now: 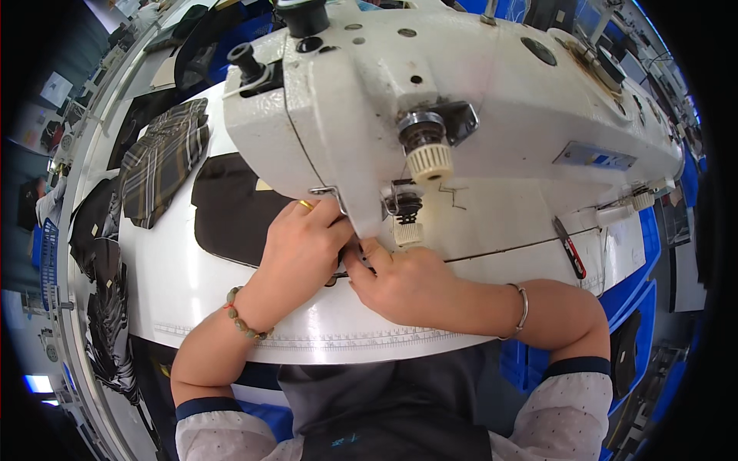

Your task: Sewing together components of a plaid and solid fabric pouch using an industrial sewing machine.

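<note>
A white industrial sewing machine [492, 92] spans the upper middle above a white worktable [169, 292] with a printed ruler along its front edge. My left hand [304, 250], fingers curled, is at the right end of a dark brown fabric piece [231, 207], beside the machine head. My right hand [403, 284] is bent in close to it, index finger and thumb at the dark material under the head. The fingertips are partly hidden, so their exact grip is unclear. Red-and-black thread snips [569, 246] lie to the right on the table.
A plaid fabric piece [161, 161] lies at the back left. Crumpled dark cloth [104, 300] hangs over the left edge. Blue plastic bins [626, 323] stand below the right side. A blue basket [48, 253] and another person [48, 200] are at the far left.
</note>
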Demonstrator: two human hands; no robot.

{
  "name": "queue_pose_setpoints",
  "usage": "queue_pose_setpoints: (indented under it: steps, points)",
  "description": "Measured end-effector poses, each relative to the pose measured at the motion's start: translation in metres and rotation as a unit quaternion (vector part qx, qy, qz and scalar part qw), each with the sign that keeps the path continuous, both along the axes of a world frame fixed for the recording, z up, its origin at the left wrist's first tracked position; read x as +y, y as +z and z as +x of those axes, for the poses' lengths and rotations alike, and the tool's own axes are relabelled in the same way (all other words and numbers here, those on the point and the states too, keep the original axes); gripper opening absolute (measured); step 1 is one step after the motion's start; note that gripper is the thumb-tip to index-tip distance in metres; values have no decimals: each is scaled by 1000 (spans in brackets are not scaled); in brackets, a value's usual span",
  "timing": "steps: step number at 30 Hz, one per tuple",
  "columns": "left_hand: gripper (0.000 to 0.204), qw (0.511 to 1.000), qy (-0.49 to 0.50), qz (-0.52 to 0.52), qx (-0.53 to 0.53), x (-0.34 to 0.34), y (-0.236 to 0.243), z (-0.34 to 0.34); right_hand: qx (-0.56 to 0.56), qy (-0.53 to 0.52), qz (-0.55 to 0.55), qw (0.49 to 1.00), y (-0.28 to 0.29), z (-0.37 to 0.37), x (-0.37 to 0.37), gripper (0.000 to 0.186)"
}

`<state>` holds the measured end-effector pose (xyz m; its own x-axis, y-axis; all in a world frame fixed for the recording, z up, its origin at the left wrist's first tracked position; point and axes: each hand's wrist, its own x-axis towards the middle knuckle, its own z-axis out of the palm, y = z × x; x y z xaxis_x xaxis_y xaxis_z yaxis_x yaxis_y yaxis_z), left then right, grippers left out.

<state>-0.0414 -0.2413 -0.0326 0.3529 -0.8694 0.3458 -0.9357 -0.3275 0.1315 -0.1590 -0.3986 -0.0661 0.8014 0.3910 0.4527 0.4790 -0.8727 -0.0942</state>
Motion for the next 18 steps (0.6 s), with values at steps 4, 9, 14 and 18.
queue_pose_setpoints:
  steps: [4,9,14,18]
  points:
    - [15,994,-12,-19,109,4,19,8,2,4,1,1000,3,0,-3,39]
    - [21,984,66,9,165,30,27,38,-13,2,19,1000,8,4,-6,32]
    - [38,929,174,317,-80,28,37,-16,5,1,88,996,6,11,-18,45]
    - [43,905,152,396,-27,22,56,-20,13,3,171,985,14,8,-17,42]
